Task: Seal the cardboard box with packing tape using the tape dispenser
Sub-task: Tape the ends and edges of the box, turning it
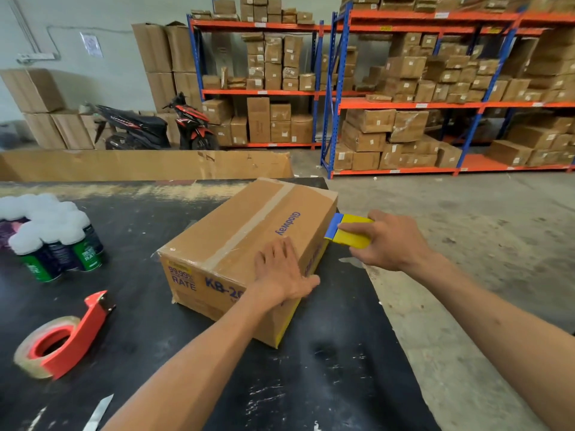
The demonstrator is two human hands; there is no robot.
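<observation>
Head view: cardboard box (pixel 249 244) near table (pixel 357 353) edge.

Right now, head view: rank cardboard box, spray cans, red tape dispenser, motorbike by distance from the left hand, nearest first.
1. cardboard box: directly under the left hand, which lies flat on its top.
2. red tape dispenser: on the table, down to the left.
3. spray cans: table's far left edge.
4. motorbike: on the floor beyond the table.

Dispenser and cans are close; the dispenser looks slightly nearer.

The brown cardboard box (pixel 249 244) sits closed on the black table, turned at an angle, with a strip of clear tape along its top. The red tape dispenser (pixel 67 337) lies on its side, near left.
</observation>
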